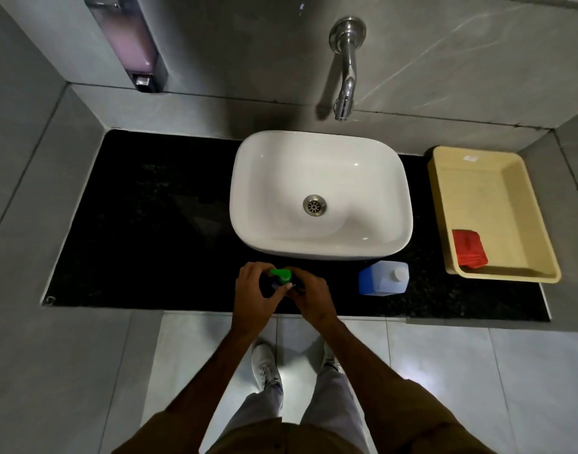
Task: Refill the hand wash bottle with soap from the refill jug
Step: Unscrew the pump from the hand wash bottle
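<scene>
One hand wash bottle [278,283], one refill jug [383,278], one basin [320,191], one tray [490,211], one red cloth [469,249], two hands [254,298]

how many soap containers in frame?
3. Hand wash bottle with green pump, held by left hand and right hand at counter front; blue refill jug to its right; wall dispenser top left. None visibly hidden.

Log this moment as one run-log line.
stage: opening bottle | left hand: on hand wash bottle | right hand: on bottle by green pump | refill jug: capped, untouched, on counter
</scene>
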`<control>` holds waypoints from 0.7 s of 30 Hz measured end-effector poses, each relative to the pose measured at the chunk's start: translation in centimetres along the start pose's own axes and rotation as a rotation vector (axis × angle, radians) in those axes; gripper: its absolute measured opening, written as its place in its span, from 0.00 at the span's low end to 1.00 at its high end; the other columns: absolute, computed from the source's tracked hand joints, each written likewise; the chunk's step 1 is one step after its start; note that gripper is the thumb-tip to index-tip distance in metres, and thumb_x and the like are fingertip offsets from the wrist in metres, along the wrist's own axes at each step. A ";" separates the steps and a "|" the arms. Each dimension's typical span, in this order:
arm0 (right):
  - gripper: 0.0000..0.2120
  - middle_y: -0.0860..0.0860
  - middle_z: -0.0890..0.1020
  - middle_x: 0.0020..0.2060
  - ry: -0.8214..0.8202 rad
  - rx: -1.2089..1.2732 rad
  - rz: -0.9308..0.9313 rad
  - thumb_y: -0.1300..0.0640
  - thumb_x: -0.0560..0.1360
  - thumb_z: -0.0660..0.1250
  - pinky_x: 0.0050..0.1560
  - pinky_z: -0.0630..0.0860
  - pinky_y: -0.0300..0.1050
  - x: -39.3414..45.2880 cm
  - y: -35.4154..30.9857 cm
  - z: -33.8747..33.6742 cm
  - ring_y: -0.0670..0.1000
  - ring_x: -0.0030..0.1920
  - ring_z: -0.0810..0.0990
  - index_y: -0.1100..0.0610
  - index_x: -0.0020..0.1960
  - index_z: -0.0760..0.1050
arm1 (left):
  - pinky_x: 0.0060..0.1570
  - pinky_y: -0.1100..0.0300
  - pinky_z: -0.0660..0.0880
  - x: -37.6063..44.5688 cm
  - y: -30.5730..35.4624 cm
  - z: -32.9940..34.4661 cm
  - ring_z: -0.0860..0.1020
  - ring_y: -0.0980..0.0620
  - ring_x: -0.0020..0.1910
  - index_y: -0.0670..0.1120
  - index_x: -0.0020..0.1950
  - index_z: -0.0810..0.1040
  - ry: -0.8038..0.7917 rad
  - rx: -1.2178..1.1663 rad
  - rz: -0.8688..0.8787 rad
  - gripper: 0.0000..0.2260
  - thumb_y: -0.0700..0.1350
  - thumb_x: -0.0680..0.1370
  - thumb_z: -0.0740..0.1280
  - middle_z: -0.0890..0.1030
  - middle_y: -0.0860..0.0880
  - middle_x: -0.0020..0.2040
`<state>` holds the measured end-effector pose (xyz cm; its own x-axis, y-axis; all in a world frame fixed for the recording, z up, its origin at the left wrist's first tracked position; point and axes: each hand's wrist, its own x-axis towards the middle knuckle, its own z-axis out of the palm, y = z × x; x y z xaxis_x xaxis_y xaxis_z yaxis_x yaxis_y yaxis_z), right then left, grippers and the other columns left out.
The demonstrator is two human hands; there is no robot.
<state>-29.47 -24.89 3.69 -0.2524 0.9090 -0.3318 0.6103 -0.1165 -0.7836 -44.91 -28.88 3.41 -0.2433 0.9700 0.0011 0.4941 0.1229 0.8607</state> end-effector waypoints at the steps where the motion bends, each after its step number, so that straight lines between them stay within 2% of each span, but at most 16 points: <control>1: 0.22 0.52 0.85 0.59 0.000 -0.006 -0.003 0.56 0.75 0.75 0.60 0.81 0.53 0.0 0.0 0.0 0.51 0.56 0.85 0.55 0.68 0.78 | 0.58 0.56 0.77 -0.1 -0.1 0.0 0.77 0.54 0.58 0.51 0.59 0.76 -0.024 -0.051 -0.009 0.21 0.52 0.70 0.78 0.76 0.54 0.56; 4: 0.23 0.51 0.85 0.59 -0.005 -0.014 -0.006 0.57 0.75 0.76 0.60 0.81 0.52 0.0 0.0 0.0 0.49 0.56 0.85 0.53 0.68 0.78 | 0.69 0.60 0.73 -0.2 -0.4 0.0 0.74 0.54 0.68 0.51 0.71 0.73 -0.149 -0.140 0.018 0.28 0.41 0.73 0.76 0.77 0.54 0.66; 5: 0.22 0.50 0.85 0.58 -0.002 -0.015 -0.009 0.56 0.75 0.76 0.60 0.82 0.51 0.0 -0.1 0.0 0.49 0.56 0.85 0.53 0.68 0.78 | 0.70 0.59 0.72 -0.1 -0.4 0.0 0.73 0.54 0.70 0.51 0.72 0.73 -0.169 -0.145 0.031 0.28 0.38 0.74 0.75 0.77 0.55 0.67; 7: 0.22 0.48 0.86 0.57 0.004 -0.020 -0.016 0.54 0.75 0.76 0.59 0.82 0.50 -0.1 -0.1 0.0 0.48 0.54 0.85 0.51 0.67 0.78 | 0.71 0.53 0.73 0.2 -0.3 0.2 0.74 0.53 0.69 0.49 0.68 0.78 -0.139 -0.129 0.043 0.24 0.36 0.74 0.74 0.78 0.55 0.66; 9: 0.22 0.49 0.86 0.56 0.002 -0.011 -0.014 0.54 0.75 0.76 0.58 0.82 0.51 0.0 -0.1 0.1 0.48 0.54 0.85 0.51 0.67 0.78 | 0.67 0.50 0.75 0.3 0.0 0.5 0.76 0.53 0.64 0.48 0.62 0.81 -0.082 -0.097 0.036 0.19 0.37 0.73 0.76 0.80 0.54 0.60; 13: 0.22 0.50 0.85 0.58 -0.007 -0.003 -0.004 0.55 0.75 0.75 0.60 0.82 0.52 -0.1 -0.1 0.1 0.49 0.56 0.85 0.53 0.68 0.78 | 0.56 0.60 0.76 0.3 0.5 0.8 0.77 0.56 0.55 0.51 0.54 0.81 -0.007 -0.054 0.027 0.14 0.48 0.71 0.79 0.80 0.55 0.51; 17: 0.19 0.50 0.86 0.55 0.005 0.026 -0.001 0.56 0.74 0.76 0.58 0.82 0.53 -0.3 -0.2 0.1 0.48 0.54 0.86 0.52 0.64 0.80 | 0.49 0.69 0.75 0.2 1.4 0.9 0.78 0.56 0.49 0.53 0.50 0.76 0.070 -0.114 -0.029 0.18 0.56 0.69 0.79 0.78 0.54 0.48; 19: 0.18 0.49 0.87 0.54 0.009 0.034 0.003 0.55 0.74 0.76 0.57 0.83 0.53 -0.2 -0.3 0.0 0.47 0.53 0.86 0.52 0.63 0.80 | 0.49 0.70 0.75 0.2 2.1 0.6 0.79 0.56 0.50 0.54 0.51 0.75 0.103 -0.150 -0.041 0.17 0.57 0.70 0.79 0.79 0.53 0.49; 21: 0.18 0.48 0.87 0.53 0.004 0.027 0.008 0.53 0.73 0.77 0.56 0.83 0.53 -0.1 -0.4 0.0 0.47 0.53 0.86 0.50 0.62 0.81 | 0.51 0.66 0.78 0.2 2.7 -0.2 0.80 0.56 0.51 0.55 0.52 0.76 0.144 -0.188 -0.041 0.15 0.53 0.71 0.79 0.80 0.54 0.50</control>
<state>-29.66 -24.91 4.00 -0.2446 0.9095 -0.3363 0.5916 -0.1348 -0.7948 -43.77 -28.37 5.87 -0.3832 0.9233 0.0251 0.3204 0.1074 0.9412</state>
